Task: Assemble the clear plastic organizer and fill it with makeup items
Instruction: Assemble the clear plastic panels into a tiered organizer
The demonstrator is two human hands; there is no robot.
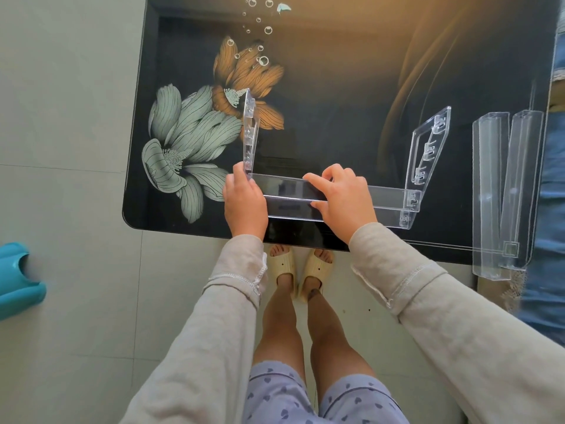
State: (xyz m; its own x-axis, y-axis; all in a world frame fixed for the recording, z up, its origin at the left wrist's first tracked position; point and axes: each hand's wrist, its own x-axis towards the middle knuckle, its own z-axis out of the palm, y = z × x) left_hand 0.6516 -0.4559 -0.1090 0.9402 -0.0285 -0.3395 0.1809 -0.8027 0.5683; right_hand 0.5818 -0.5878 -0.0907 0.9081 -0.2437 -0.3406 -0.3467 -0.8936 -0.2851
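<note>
A clear plastic tray lies lengthwise near the front edge of the black glass table. Its right end sits in a clear side panel that leans away from me. At the left end stands a second clear side panel, upright. My left hand grips the bottom of that left panel where it meets the tray. My right hand holds the tray near its middle, fingers curled over the back wall and thumb on the front. No makeup items are in view.
Two more clear trays lie side by side at the table's right edge, sticking out over the front. A person in blue jeans stands at the right. A turquoise plastic object sits on the tiled floor at left.
</note>
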